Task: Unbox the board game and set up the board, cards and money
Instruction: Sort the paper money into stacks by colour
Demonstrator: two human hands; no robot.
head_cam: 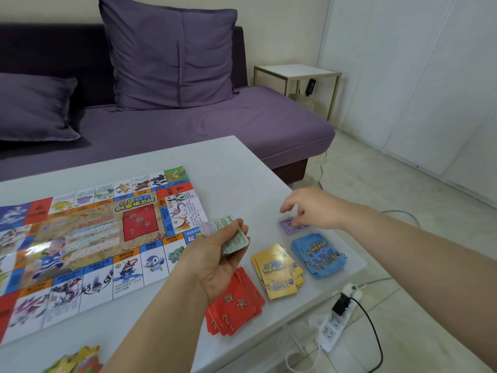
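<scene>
Gripping green paper banknotes (234,240) palm-up in left hand (215,262), reaching right hand (314,208) onto purple paper banknotes (288,228), can't tell grip.

On my feed, two arms are all I get of the person's body. The left hand (215,262) is bare, and back from its fingers (240,225) the wrist runs into a left forearm (166,319) that is uncovered all the way to the bottom edge. The right hand (309,208) is bare too. Its fingers (286,207) are smeared by blur, and behind them the right forearm (416,254) is uncovered as far as the right edge. Both forearms look slim and smooth near the wrists and broaden away from the fingers, where the wide lens stretches them. The nails are too blurred for me to judge.
</scene>
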